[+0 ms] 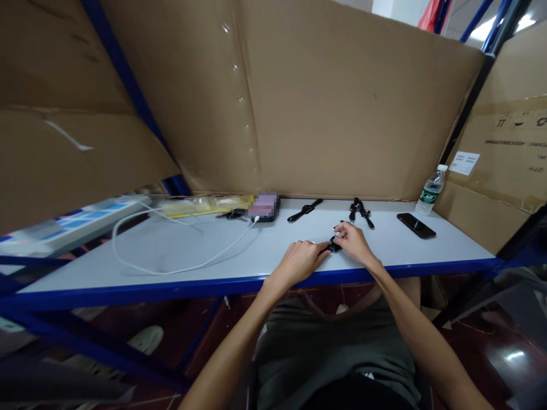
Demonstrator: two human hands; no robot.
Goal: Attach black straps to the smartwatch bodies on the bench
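Observation:
Near the front edge of the table, my left hand [302, 256] holds down a small black watch [334, 246], its fingers together on the strap side. My right hand [351, 239] pinches at the upper part of the same watch, with thumb and forefinger close together. Fingers cover much of the watch, so its details are hard to make out. Behind my left hand, a second black watch [306, 210] lies stretched out flat. More black watch straps [361, 213] rest in a crossed heap just beyond my right hand.
A black phone [416, 225] and a water bottle [431, 191] are at the right. A white cable [188, 271] loops across the left side to a black device [264, 207] beside keys [234, 214]. White-and-blue boxes [81, 219] sit far left. Cardboard [325, 108] walls the back.

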